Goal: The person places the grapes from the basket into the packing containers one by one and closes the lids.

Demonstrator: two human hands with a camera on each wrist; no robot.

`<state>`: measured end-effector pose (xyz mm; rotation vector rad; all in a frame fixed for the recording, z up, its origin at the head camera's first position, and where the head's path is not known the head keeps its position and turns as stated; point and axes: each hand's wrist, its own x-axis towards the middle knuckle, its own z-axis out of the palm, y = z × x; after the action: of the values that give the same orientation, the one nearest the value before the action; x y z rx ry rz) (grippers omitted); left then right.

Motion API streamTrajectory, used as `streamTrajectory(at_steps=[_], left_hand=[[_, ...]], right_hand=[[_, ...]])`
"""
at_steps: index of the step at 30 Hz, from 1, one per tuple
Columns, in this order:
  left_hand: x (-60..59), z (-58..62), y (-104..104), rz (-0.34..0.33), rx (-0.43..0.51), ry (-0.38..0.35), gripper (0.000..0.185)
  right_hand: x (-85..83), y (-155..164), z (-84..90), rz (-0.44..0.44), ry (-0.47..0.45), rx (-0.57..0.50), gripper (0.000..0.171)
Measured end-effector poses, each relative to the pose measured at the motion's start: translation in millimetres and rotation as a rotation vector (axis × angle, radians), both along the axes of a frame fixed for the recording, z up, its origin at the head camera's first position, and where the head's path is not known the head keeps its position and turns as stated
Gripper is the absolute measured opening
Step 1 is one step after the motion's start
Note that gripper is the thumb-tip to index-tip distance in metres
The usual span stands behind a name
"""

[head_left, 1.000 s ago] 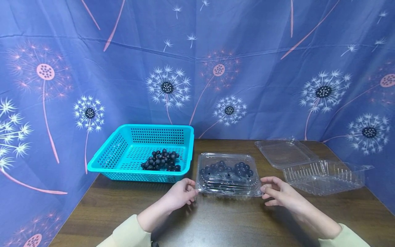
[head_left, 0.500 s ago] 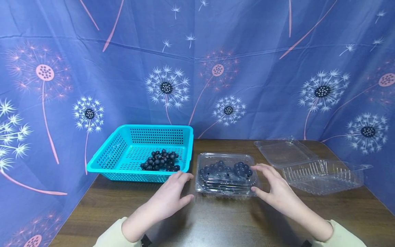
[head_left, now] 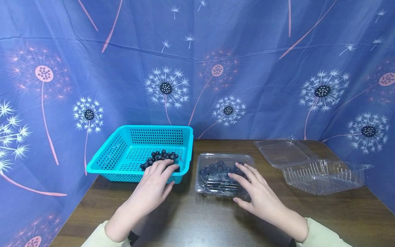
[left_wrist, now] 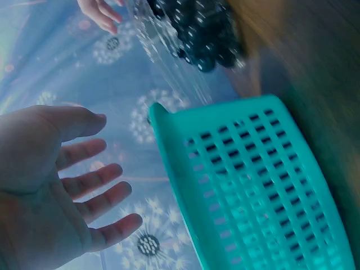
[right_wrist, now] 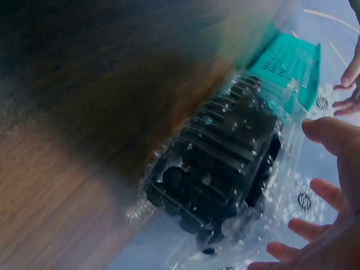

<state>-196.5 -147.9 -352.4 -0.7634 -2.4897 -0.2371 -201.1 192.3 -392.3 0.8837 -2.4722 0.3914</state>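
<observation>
Dark grapes (head_left: 155,157) lie in the right part of a turquoise basket (head_left: 123,176). My left hand (head_left: 151,188) hovers over the basket's front rim with its fingers spread, partly covering the grapes. In the left wrist view this hand (left_wrist: 62,180) holds nothing, and the basket's slotted wall (left_wrist: 247,169) is beside it. A clear lidded plastic box (head_left: 213,187) filled with dark grapes (head_left: 217,168) stands to the right of the basket. Across its right front part, in the head view, reaches my right hand (head_left: 262,195), fingers apart and holding nothing.
An open clear plastic box (head_left: 324,181) lies at the right, its flat lid (head_left: 285,152) spread out behind it. A blue dandelion-print cloth (head_left: 197,85) hangs behind the wooden table (head_left: 200,226).
Both hands have left the sides of the grape-filled box and moved left. My left hand now reaches over the basket, my right hand over the box. The box stays in place.
</observation>
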Motion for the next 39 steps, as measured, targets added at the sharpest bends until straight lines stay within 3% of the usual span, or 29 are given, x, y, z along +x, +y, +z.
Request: streamTrajectory(at_steps=[8,14,22,31,39], left_hand=[[-3.8,-14.5,-22.0,0.093,-0.048,-0.013,0.058],[-8.8,-22.5,-31.7,0.149,-0.089,-0.033,0.052],[-10.9,-27.5,-33.7,0.156,-0.134,-0.046,0.059],[-13.7,-26.2,-35.3,0.146,-0.217,-0.005,0.056],[-14.3,-26.0,-31.8,0.162,-0.228,0.020,0.051]], right_hand=[[-5.0,-11.8,-6.0,0.046,0.066,0.096,0.079],[-7.4,-14.1,-8.3,0.032,0.102,0.115,0.073],[-8.6,-14.5,-8.2,0.005,0.124,0.130,0.059],[-9.5,-14.8,-8.6,-0.001,0.129,0.139,0.056],[-12.1,-15.6,-10.5,-0.004,0.127,0.132,0.055]])
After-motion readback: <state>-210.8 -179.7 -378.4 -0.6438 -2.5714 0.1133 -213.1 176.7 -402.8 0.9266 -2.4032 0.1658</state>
